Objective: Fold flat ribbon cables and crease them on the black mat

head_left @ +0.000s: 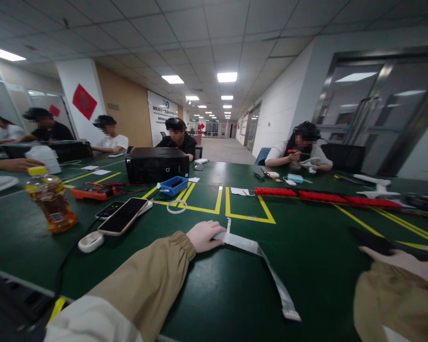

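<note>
My left hand (207,236) is near the middle of the table, fingers closed on one end of a flat grey-white ribbon cable (248,244). From there the cable runs right, folds and trails toward the table's front edge, where its connector end lies. A short strip sticks up near my fingertips. At the right edge my right hand (401,262) is blurred, resting at a dark, flat-looking object (373,240) that I cannot name. Its fingers are not clear enough to show whether they grip it.
Left on the green table (207,289) are a drink bottle (53,202), a phone (124,216) and an orange multimeter (94,190). Farther back are a black box (157,165), a blue tray (173,186), a white ring (177,206) and a red strip (324,196). Several people sit around.
</note>
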The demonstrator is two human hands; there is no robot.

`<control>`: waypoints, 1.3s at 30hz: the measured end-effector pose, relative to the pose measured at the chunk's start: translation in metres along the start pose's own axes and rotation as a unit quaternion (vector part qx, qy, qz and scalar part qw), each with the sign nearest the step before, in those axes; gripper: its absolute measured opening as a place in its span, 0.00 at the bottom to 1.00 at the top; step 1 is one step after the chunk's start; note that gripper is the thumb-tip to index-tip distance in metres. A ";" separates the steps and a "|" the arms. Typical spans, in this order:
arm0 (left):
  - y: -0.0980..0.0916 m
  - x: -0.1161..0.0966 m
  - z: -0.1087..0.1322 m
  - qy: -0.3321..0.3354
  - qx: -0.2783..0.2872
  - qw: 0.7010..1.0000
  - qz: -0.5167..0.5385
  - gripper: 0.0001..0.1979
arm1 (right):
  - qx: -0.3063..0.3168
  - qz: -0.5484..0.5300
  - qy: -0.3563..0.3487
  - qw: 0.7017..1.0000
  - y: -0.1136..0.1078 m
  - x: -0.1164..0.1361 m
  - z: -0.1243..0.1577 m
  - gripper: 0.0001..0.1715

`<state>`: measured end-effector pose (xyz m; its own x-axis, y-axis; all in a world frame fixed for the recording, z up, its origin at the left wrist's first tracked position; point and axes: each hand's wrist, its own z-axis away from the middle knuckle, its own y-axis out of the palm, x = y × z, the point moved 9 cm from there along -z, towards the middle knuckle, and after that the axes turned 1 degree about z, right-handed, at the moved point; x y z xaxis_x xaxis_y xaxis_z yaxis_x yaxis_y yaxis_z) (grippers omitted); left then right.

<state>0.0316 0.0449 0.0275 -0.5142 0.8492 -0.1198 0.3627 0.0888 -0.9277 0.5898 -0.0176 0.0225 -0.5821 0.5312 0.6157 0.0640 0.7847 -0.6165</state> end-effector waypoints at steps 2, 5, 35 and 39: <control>0.000 0.000 0.000 0.004 -0.004 1.000 -0.002 0.17 | 0.049 0.065 0.130 0.988 0.001 -0.017 0.010 0.50; 0.001 -0.001 0.000 0.006 -0.006 1.000 -0.007 0.17 | 0.080 0.110 0.142 0.981 -0.004 -0.005 0.022 0.55; -0.035 -0.035 0.006 0.121 -0.135 0.982 -0.046 0.21 | -0.089 -0.061 -0.686 0.720 -0.012 0.280 0.283 0.23; -0.036 -0.036 0.006 0.120 -0.144 0.981 -0.055 0.21 | -0.059 -0.112 -0.739 0.662 -0.010 0.296 0.316 0.21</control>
<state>0.0320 0.0083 0.0631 -0.3767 0.9215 0.0943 0.5383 0.3006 -0.7873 0.1607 0.0311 0.0557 -0.7391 -0.4273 -0.5207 -0.1460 0.8562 -0.4955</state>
